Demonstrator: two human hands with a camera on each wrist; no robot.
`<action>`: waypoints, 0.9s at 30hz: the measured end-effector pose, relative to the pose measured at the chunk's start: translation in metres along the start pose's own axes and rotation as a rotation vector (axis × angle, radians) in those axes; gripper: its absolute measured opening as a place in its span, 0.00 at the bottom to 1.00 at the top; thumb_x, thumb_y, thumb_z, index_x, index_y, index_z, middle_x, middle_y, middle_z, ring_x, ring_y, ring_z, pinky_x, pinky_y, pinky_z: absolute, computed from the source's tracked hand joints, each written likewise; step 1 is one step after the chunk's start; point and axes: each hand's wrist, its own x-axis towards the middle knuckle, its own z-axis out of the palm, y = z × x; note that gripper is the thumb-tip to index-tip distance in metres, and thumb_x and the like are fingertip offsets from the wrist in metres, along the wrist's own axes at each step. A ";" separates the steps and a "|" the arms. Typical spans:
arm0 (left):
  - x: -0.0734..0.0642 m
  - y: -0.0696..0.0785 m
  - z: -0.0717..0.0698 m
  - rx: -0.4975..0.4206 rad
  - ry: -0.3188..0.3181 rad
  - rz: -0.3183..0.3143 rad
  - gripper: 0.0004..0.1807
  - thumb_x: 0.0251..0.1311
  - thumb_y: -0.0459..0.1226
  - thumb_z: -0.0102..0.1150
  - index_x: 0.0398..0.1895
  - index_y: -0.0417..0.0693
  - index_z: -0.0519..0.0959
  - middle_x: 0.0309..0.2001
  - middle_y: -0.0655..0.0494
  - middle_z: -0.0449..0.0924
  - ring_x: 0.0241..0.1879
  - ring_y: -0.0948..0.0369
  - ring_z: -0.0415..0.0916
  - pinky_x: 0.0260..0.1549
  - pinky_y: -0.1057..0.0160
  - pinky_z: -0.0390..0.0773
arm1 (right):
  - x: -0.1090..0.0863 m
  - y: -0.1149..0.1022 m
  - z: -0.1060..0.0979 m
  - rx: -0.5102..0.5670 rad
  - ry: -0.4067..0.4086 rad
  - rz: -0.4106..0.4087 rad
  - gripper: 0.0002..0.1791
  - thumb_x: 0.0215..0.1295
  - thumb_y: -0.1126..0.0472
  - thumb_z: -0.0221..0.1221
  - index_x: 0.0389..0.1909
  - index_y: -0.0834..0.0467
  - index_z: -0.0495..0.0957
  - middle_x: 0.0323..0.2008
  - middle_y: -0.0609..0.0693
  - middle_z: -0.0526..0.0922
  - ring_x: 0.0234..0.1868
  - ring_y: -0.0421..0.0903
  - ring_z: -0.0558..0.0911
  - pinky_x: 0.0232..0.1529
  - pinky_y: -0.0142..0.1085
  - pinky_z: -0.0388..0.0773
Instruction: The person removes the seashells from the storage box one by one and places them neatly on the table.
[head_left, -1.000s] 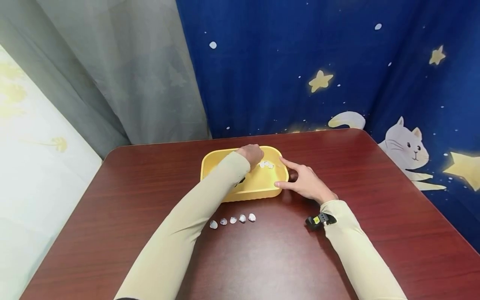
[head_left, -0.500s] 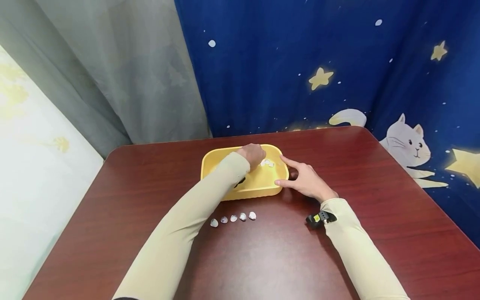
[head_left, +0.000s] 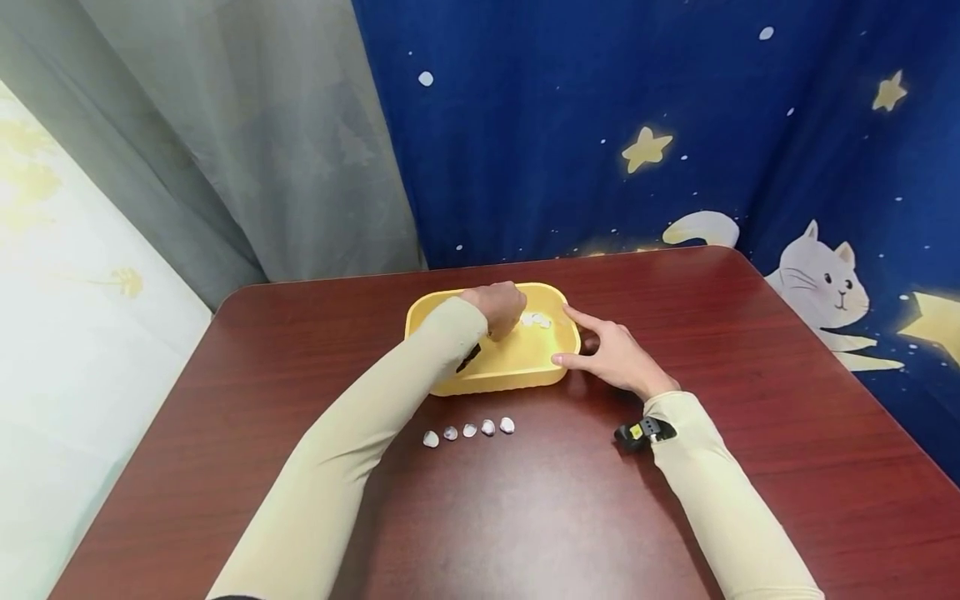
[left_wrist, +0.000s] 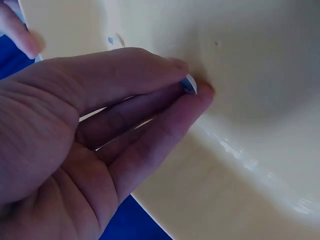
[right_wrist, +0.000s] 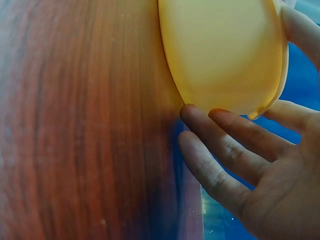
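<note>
My left hand (head_left: 497, 310) reaches into a yellow plastic tub (head_left: 498, 384). In the left wrist view its thumb and fingertips pinch a small white shell (left_wrist: 189, 84), seen edge-on and mostly covered by the fingers. A few more white shells (head_left: 537, 320) lie on the tub floor to the right of that hand. My right hand (head_left: 618, 358) holds the tub's right end, with the thumb on the near rim and the index finger at the far side. In the right wrist view its other fingers (right_wrist: 220, 145) are spread by the end wall.
In front of the tub, several small shells (head_left: 469, 430) lie in a row on the reddish-brown table (head_left: 570, 500). Behind the table hang a grey curtain (head_left: 315, 167) and a blue curtain (head_left: 525, 150) with stars and a cat.
My left hand has shifted slightly left inside the tub, away from the shells lying there. The right hand keeps its place on the tub; the head view has tilted a little.
</note>
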 end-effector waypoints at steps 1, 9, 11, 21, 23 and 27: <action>-0.001 -0.002 0.000 -0.023 -0.003 0.003 0.12 0.55 0.25 0.54 0.22 0.51 0.72 0.18 0.58 0.59 0.17 0.63 0.51 0.15 0.67 0.53 | 0.000 0.000 0.000 0.000 -0.001 -0.001 0.54 0.55 0.38 0.70 0.79 0.46 0.55 0.67 0.57 0.76 0.57 0.53 0.85 0.64 0.52 0.76; -0.024 -0.018 -0.001 -0.171 0.096 0.031 0.08 0.55 0.27 0.64 0.29 0.49 0.87 0.28 0.56 0.83 0.24 0.64 0.71 0.20 0.71 0.68 | -0.001 -0.002 -0.001 -0.006 0.003 -0.011 0.53 0.55 0.39 0.70 0.79 0.47 0.55 0.67 0.57 0.76 0.55 0.51 0.85 0.62 0.51 0.77; -0.031 -0.020 -0.001 -0.191 0.133 0.055 0.07 0.57 0.28 0.64 0.32 0.48 0.89 0.31 0.55 0.85 0.26 0.63 0.74 0.23 0.70 0.72 | -0.001 -0.002 -0.002 -0.008 0.008 -0.015 0.53 0.55 0.39 0.71 0.79 0.47 0.55 0.68 0.57 0.75 0.55 0.51 0.86 0.62 0.51 0.77; -0.063 -0.033 0.007 -0.323 0.338 0.203 0.09 0.60 0.30 0.65 0.43 0.44 0.89 0.44 0.51 0.89 0.42 0.58 0.85 0.46 0.61 0.85 | 0.000 -0.001 -0.003 -0.020 0.000 -0.008 0.54 0.55 0.39 0.71 0.79 0.47 0.55 0.66 0.57 0.77 0.54 0.51 0.86 0.62 0.51 0.77; -0.071 -0.034 0.011 -0.355 0.390 0.225 0.09 0.60 0.30 0.65 0.42 0.45 0.89 0.43 0.52 0.89 0.40 0.60 0.86 0.44 0.62 0.86 | 0.000 -0.001 -0.003 -0.017 0.001 -0.006 0.54 0.55 0.39 0.71 0.79 0.47 0.55 0.67 0.57 0.76 0.55 0.51 0.86 0.62 0.51 0.77; -0.090 -0.033 0.020 -0.386 0.504 0.264 0.09 0.61 0.30 0.61 0.39 0.47 0.88 0.39 0.54 0.89 0.35 0.65 0.85 0.38 0.66 0.85 | 0.000 0.000 -0.003 -0.019 0.005 0.003 0.54 0.55 0.39 0.71 0.79 0.46 0.55 0.69 0.57 0.74 0.55 0.52 0.86 0.64 0.51 0.75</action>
